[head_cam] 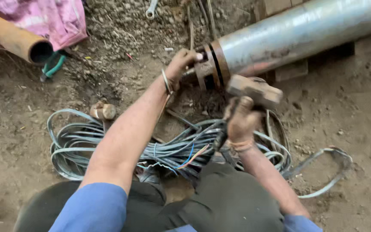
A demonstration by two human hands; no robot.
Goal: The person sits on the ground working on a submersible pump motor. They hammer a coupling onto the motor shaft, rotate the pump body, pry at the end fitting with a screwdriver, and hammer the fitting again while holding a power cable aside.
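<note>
- Your right hand (240, 122) is clamped on the handle of a hammer (254, 91), fingers wrapped tight; the heavy rusty head sits raised just near of the pipe's end, blurred as if mid-swing.
- Your left hand (181, 64) is closed around a thin rod or chisel (189, 72) held against the rusted flange (211, 64). The fingers are curled together on it; the tool's tip is hidden, so you cannot tell exactly where it bears.
- The work piece, a long grey metal cylinder (297, 36), lies on the dirt at the far right, running off the frame. Its collared end points left toward your hands, propped on what look like blocks.
- Judged progress: the flange is still seated on the cylinder's end, with no visible gap between collar and body. Nothing appears to have come free, and no loose fittings lie below it. The work reads as early or in the middle, with the separating or driving blow not yet showing a result.
- A coil of grey cable (121, 148), with coloured cores showing, lies near you between your arms.
- A second small rusty hammer (103, 111) rests on the dirt just far of the coil, to the left.
- Green-handled pliers (53, 64) lie at the far left beside a rusty pipe (18, 41) under a pink cloth (48, 17).
- A spanner (151, 9) lies at the far edge, untouched.
</note>
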